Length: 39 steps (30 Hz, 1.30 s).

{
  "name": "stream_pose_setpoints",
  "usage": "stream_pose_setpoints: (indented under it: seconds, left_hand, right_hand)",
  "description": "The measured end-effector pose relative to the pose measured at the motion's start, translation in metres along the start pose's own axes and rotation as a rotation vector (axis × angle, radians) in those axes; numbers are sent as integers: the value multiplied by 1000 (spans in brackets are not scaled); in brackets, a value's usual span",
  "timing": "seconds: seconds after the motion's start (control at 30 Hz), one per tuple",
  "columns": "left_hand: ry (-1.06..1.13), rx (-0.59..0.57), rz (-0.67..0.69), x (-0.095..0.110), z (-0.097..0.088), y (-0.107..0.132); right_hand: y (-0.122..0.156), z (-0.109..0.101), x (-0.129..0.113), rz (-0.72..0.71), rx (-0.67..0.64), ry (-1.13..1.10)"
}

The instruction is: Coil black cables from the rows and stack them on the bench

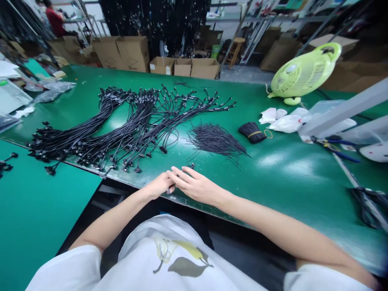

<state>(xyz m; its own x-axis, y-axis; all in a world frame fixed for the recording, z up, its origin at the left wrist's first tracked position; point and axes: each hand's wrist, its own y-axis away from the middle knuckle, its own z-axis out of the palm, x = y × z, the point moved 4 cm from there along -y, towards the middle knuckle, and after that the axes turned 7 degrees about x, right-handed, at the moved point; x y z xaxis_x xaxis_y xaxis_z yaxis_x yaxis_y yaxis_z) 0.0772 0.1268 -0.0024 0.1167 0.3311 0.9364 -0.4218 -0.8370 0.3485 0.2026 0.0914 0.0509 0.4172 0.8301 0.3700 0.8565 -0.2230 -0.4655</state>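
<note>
The curled, nearly closed left hand (158, 186) hides whatever it may hold; the open right hand (195, 185) lies across its fingertips, long black cable harnesses (130, 129) at eleven o'clock.

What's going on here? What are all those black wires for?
A person is at a green workbench, with their left hand and right hand together at its near edge. The fingers hide whatever they might be holding. Just beyond the hands, long black cables with small connectors lie fanned out in big bunches. Next to them are a loose pile of thin black wires and a tied bundle of wires. What the wires are for, the picture doesn't show.
</note>
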Motion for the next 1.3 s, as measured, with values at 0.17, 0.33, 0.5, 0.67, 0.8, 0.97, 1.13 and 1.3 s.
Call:
stream_pose_setpoints:
  seconds: [0.17, 0.33, 0.5, 0.67, 0.8, 0.97, 1.13, 1.3]
  left_hand:
    - [54, -82, -47, 3, -3, 12]
    - [135, -155, -161, -6, -1, 18]
    - [12, 9, -26, 6, 4, 20]
    - [275, 178, 94, 14, -10, 6]
    - [253, 287, 262, 20, -32, 0]
    - [-511, 154, 588, 27, -29, 10]
    - [-304, 102, 316, 7, -31, -5]
    - [140, 191, 258, 24, -44, 8]
  right_hand:
    - [-10, -3, 2, -120, -141, 49]
    - [-14, -6, -11, -222, -185, 105]
    - [-14, 11, -3, -59, -331, 60]
    - [-16, 31, 22, 641, -203, -300]
    - [-12, 43, 24, 1076, 109, -748]
    - [5, 47, 30, 1198, 130, -835]
    - [-5, 21, 5, 796, 110, -377]
    - [-9, 27, -18, 677, 27, -381]
